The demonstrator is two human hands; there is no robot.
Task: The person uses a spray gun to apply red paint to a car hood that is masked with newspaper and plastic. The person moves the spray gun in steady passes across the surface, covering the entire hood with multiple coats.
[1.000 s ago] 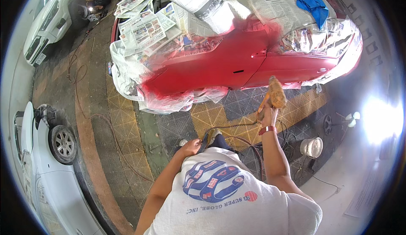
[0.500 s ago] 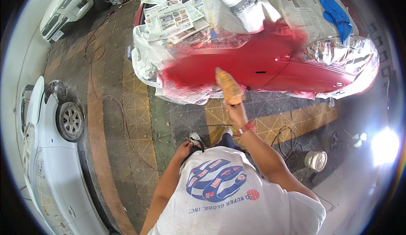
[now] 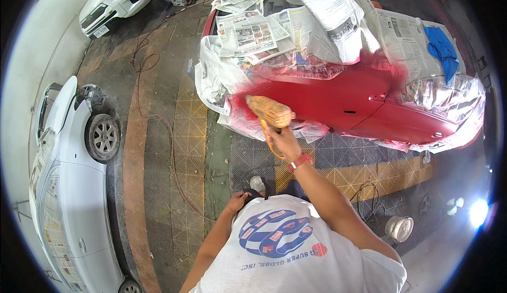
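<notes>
My right hand (image 3: 283, 141) is wrapped round the grip of a yellow-orange, paint-smeared heat gun (image 3: 272, 111). Its nozzle points up and left at the left end of a red car body side (image 3: 332, 95); from above I cannot tell how wide the gap is. Newspaper sheets (image 3: 245, 31) and clear plastic film (image 3: 433, 97) mask the car around the red paint. At my waist, my left hand (image 3: 237, 200) has its fingers curled in against my dark clothing. Whatever it may hold is hidden.
A silver car (image 3: 82, 192) stands along the left, and a white vehicle (image 3: 113, 2) at the upper left. A reddish hose (image 3: 171, 150) crosses the tiled floor. On the right are coiled cables (image 3: 369, 198), a white bucket (image 3: 399, 228) and a bright lamp (image 3: 478, 213). A blue cloth (image 3: 442, 53) lies on the newspaper.
My right hand has swung the heat gun leftward along the red side, and its nozzle now points more to the left. My left hand stays by my waist. The whole view has shifted.
</notes>
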